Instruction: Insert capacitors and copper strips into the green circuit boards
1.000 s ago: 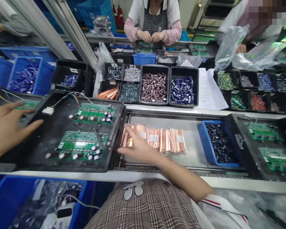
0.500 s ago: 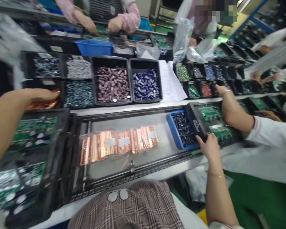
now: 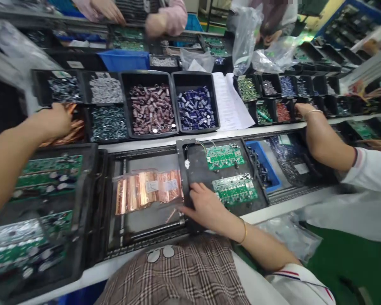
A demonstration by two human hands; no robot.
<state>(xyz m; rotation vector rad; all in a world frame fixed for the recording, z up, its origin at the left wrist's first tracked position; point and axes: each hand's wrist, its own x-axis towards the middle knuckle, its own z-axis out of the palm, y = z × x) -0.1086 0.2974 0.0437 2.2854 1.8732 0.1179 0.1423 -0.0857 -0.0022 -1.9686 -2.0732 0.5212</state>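
Note:
My left hand (image 3: pixel 55 122) is in the bin of copper strips (image 3: pixel 78 130) at the left. Its fingers are curled, and a few strips stick up beside the fingertips. My right hand (image 3: pixel 206 207) grips the near left edge of a black tray (image 3: pixel 197 169), thumb on the outer side. Two green circuit boards (image 3: pixel 226 156) lie in that tray, with thin wires at its top corner. Left of the tray, bagged copper strips (image 3: pixel 136 192) lie on the conveyor, partly covered by the tray's edge.
Stacked black trays with populated boards (image 3: pixel 47 178) stand at the left. Bins of brown capacitors (image 3: pixel 152 108) and blue capacitors (image 3: pixel 195 108) line the back. A blue bin (image 3: pixel 266 165) is behind the tray. A co-worker's arm (image 3: pixel 320 131) reaches in from the right.
My right hand has drawn the black tray leftward along the conveyor, past the blue bin and up to the bagged strips. My left hand has moved slightly right and up within the copper bin.

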